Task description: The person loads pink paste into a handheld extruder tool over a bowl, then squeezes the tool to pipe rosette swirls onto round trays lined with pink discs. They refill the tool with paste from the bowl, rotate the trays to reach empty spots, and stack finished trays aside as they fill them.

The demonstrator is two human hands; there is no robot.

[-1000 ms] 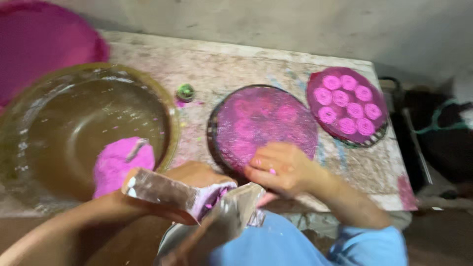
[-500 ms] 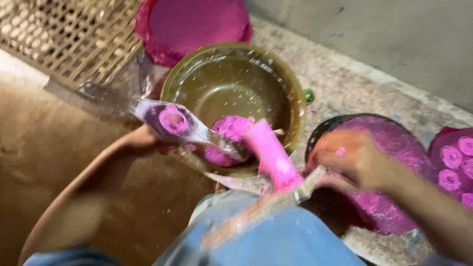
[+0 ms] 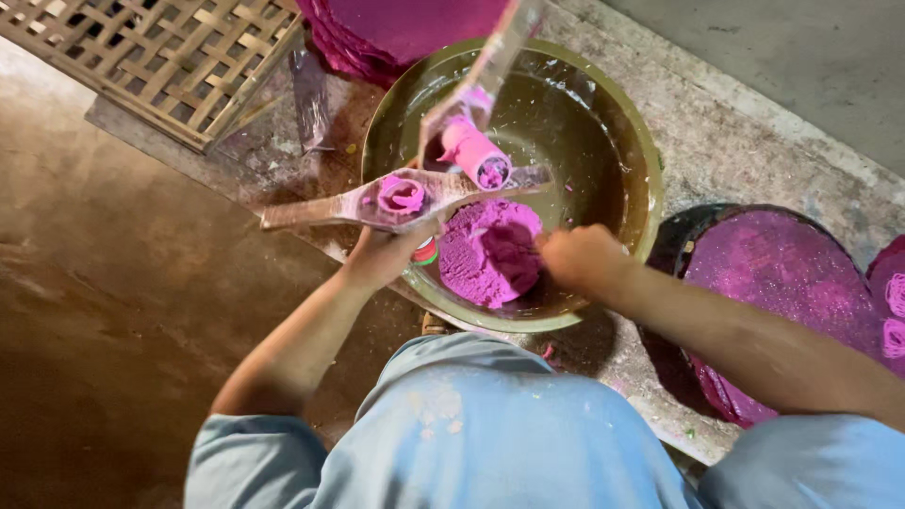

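Note:
My left hand (image 3: 385, 253) grips a hinged wooden press (image 3: 405, 198) from below, at the near rim of a big olive bowl (image 3: 622, 141). The press stands open: its lower arm lies flat with a round hollow stained pink, its upper arm points up and carries a pink cylinder plunger (image 3: 474, 153). My right hand (image 3: 583, 258) is closed inside the bowl, pressed against a mound of pink dough (image 3: 488, 253). Whether it has dough in its fingers I cannot tell.
A dark round tray (image 3: 782, 292) dusted with pink powder sits right of the bowl. Stacked pink trays (image 3: 396, 28) lie behind the bowl. A bamboo lattice rack (image 3: 160, 57) is at top left. Brown floor lies to the left.
My view has swung left over the bowl. My right hand moved from the dusted tray into the bowl onto the dough. The press has been lifted and opened above the bowl.

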